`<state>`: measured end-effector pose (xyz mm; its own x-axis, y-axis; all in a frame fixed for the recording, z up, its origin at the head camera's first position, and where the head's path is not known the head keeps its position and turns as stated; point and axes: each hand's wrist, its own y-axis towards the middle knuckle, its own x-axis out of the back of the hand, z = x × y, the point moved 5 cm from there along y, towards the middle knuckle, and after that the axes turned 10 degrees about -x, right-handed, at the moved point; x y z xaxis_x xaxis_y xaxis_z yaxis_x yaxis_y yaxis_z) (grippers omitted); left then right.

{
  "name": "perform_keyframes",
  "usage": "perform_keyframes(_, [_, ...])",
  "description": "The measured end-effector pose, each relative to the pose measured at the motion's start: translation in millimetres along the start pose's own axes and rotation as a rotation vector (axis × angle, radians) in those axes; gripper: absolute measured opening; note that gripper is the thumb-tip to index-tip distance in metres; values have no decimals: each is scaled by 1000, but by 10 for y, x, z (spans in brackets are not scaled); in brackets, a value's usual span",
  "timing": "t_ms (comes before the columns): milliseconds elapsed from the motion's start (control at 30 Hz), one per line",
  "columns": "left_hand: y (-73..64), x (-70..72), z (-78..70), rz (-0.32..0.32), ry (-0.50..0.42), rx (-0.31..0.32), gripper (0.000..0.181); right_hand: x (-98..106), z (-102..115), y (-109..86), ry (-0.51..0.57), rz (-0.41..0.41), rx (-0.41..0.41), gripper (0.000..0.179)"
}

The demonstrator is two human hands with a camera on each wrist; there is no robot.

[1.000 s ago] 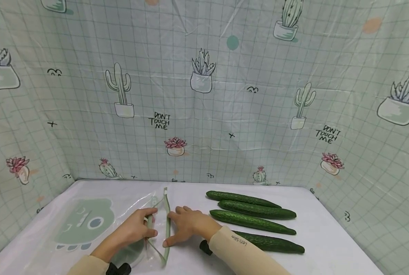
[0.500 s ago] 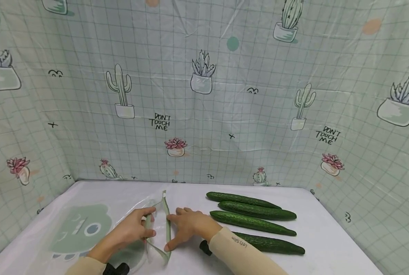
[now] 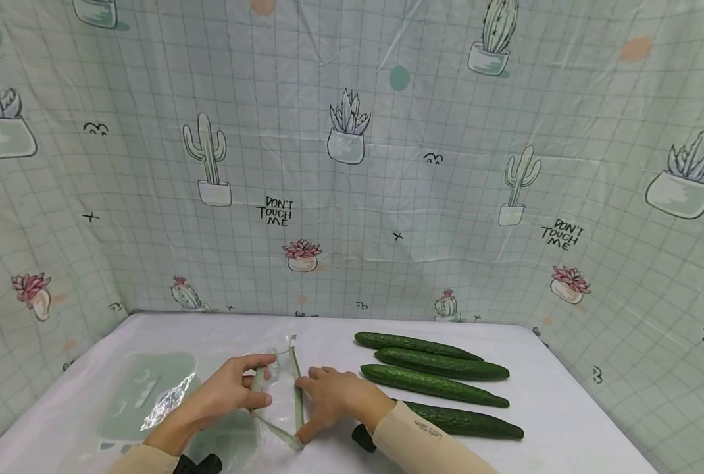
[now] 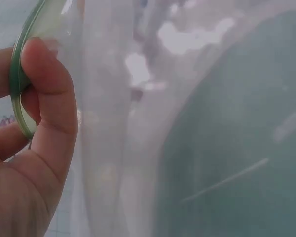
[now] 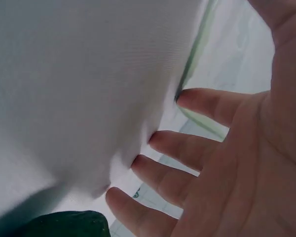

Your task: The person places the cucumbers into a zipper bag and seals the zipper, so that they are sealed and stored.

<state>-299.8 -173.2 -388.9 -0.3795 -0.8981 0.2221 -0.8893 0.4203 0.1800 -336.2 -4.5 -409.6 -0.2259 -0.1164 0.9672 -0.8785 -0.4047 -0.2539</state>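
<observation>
A clear plastic zip bag with a pale green cartoon print lies flat on the left of the table, its green-edged mouth spread wide and facing right. My left hand pinches the raised upper edge of that mouth between thumb and fingers; the left wrist view shows the green zip strip between them. My right hand, fingers spread, touches the lower green edge and the table. In the right wrist view its fingertips press at the strip. To the right lie several cucumbers, the nearest cucumber partly behind my right forearm.
Three more cucumbers lie roughly side by side behind the nearest one. The white table ends at a hanging curtain with cactus prints, which closes in the back and both sides.
The bag's mouth has shifted slightly right, and its lower edge now stands farther from the upper one. My right hand has moved a little right and down. The cucumbers have stayed put.
</observation>
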Motion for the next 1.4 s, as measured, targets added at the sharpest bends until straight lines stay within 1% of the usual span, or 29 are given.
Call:
perform_keyframes(100, [9,-46,35,-15,16,4,74,20,-31,-7,46,-3,18,88])
perform_keyframes(267, [27,-69,48,-40,8,19,74,79,-134,-36,183,-4,65,90])
perform_keyframes(333, [34,-72,47,-43,4,23,75,112,-191,-90,224,-14,91,91])
perform_keyframes(433, [37,-78,49,-54,6,36,75,186,-283,-213,230,-62,139,90])
perform_keyframes(600, [22,-90,66,-53,4,57,76,275,-477,-426,252,-126,169,85])
perform_keyframes(800, [3,-92,76,-42,-4,43,77,256,-730,-622,256,-172,172,81])
perform_keyframes(1000, [2,-102,84,-34,8,19,77,188,-973,-774,259,-204,139,82])
perform_keyframes(1167, [-2,-112,99,-28,17,21,77,118,-1138,-863,279,-216,122,82])
perform_keyframes(1300, [11,-132,107,-8,21,10,77,65,-1271,-919,300,-213,97,81])
perform_keyframes(1400, [24,-145,120,-4,25,5,76,57,-1346,-937,305,-224,91,79])
